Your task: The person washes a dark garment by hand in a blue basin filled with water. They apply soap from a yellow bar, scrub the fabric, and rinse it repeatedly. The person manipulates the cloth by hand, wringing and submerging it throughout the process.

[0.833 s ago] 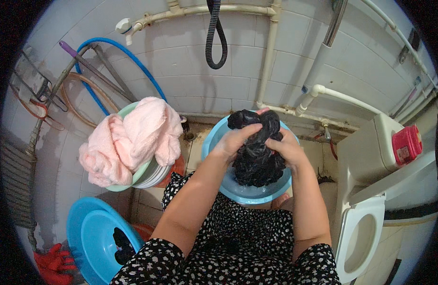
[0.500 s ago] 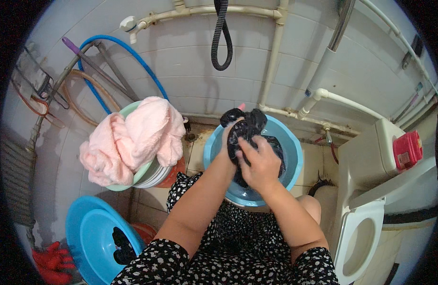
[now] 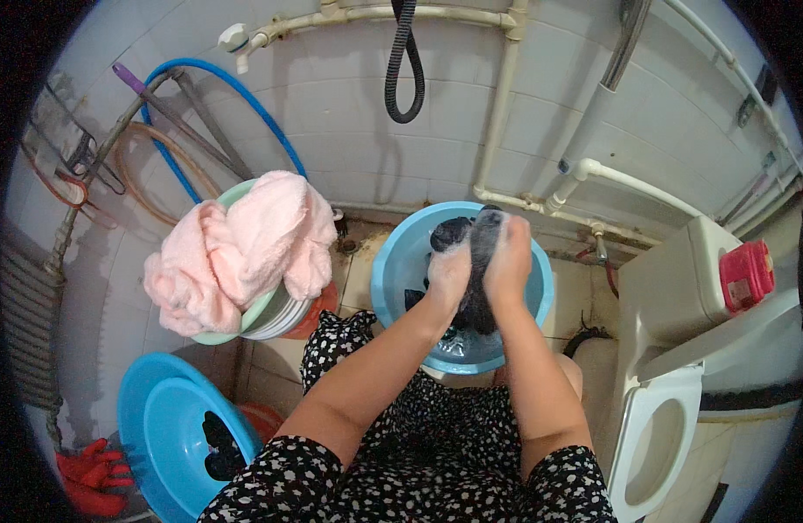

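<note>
A light-blue basin (image 3: 381,283) of water stands on the floor in front of me. Above it hangs a long piece of wet black cloth (image 3: 480,270), pressed between my two hands. My left hand (image 3: 450,275) is closed on its left side, with a dark bunched part showing above the fingers. On the other side my right hand (image 3: 511,261) grips it near the top. White suds coat the cloth and both hands. More black cloth (image 3: 413,299) lies in the basin, partly hidden behind my left hand.
Left, a pink fluffy towel (image 3: 262,240) is heaped on a pale green basin (image 3: 218,337). Below it a blue basin (image 3: 149,418) holds black cloth pieces (image 3: 221,446), near red rubber gloves (image 3: 94,478). A toilet (image 3: 650,444) stands right; a black hose (image 3: 393,87) hangs ahead.
The bunched black cloth has been drawn out lengthwise. My right hand has moved up and right, off the front of the cloth, and my left hand has shifted slightly right and down.
</note>
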`<state>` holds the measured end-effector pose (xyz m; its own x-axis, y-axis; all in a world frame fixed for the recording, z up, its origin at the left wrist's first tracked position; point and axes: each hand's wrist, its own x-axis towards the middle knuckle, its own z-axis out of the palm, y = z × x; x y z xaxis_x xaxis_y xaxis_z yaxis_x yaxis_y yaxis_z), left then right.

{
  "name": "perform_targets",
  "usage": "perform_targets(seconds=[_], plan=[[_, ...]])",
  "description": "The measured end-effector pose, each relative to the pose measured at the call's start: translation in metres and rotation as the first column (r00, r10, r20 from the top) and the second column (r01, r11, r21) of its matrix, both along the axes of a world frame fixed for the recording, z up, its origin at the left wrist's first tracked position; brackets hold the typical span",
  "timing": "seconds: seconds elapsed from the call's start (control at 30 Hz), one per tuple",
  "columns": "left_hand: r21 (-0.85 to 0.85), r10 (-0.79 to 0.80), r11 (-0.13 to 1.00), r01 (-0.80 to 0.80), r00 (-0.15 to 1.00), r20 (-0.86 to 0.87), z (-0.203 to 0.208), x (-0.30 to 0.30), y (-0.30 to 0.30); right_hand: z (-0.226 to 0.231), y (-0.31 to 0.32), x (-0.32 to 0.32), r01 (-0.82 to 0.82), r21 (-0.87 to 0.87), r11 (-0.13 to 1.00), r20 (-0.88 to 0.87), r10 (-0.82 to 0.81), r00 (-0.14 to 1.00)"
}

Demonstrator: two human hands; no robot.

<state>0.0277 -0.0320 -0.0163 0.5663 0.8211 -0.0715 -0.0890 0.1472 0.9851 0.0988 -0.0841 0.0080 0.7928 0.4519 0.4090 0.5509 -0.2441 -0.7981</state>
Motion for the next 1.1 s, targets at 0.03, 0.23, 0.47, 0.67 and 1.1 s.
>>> perform_targets(seconds=[0.03,0.23,0.47,0.67,1.1], plan=[[0.012,0.047,0.999,-0.047,0.996,-0.069,0.008,0.007,-0.003,-0.028,0.001,0.026,-0.042,0.162,0.986,-0.241,0.081,0.967],[0.029,-0.102,0.994,0.105,0.991,-0.086,0.045,-0.005,0.011,0.014,-0.016,0.008,-0.281,0.409,0.868,-0.451,0.46,0.765],[0.149,-0.561,0.826,0.544,0.763,0.32,0.033,-0.007,0.018,0.035,-0.029,0.04,-0.12,0.536,0.836,-0.562,0.459,0.688],[0.167,-0.531,0.748,0.643,0.73,-0.431,0.015,-0.006,0.024,0.041,-0.044,0.063,0.097,0.75,0.654,-0.552,0.54,0.635],[-0.597,-0.15,0.598,0.535,0.806,0.572,0.02,-0.008,0.041,0.04,-0.04,-0.033,-0.506,-0.292,0.811,0.372,0.584,0.722]])
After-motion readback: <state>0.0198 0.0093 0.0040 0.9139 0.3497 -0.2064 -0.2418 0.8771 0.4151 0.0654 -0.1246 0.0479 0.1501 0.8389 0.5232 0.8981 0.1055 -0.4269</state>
